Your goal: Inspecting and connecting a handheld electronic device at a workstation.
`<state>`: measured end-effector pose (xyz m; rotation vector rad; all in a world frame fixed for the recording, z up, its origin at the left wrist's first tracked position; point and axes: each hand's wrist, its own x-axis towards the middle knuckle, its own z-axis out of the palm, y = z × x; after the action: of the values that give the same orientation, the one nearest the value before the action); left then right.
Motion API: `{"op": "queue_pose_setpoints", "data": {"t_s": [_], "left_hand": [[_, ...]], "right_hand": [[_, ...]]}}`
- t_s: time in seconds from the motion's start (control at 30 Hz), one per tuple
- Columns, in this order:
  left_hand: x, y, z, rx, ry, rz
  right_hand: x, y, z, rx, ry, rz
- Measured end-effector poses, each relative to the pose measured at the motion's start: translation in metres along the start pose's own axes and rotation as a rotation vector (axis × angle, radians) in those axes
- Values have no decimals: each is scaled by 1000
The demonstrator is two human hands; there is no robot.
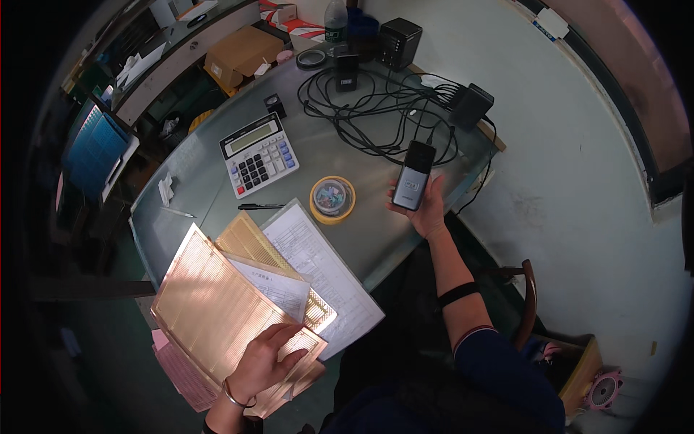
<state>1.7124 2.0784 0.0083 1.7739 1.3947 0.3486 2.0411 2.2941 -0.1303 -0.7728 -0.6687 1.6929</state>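
Observation:
My right hand holds a slim black and silver handheld device from below, its thumb along the right side. A cable runs from the device's top end. My left hand has its fingers and thumb on the near right corner of a copper-coloured circuit panel, tilted over the table's front edge. Under it lie a second, yellowish panel, a small printed slip and a larger printed sheet. Pink papers stick out below the copper panel.
On the glass-topped table are a calculator, a black pen and a round yellow-rimmed container. Tangled black cables, a black adapter and a black box lie farther back. A chair stands at right.

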Motion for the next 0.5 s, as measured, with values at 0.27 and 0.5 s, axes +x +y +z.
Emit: {"op": "queue_pose_setpoints", "data": {"t_s": [0.27, 0.5], "left_hand": [[158, 60, 9, 38, 57, 158], [274, 93, 55, -29, 306, 147]], "right_hand": [[-1, 0, -5, 87, -121, 28], [2, 0, -10, 70, -244, 13]]}}
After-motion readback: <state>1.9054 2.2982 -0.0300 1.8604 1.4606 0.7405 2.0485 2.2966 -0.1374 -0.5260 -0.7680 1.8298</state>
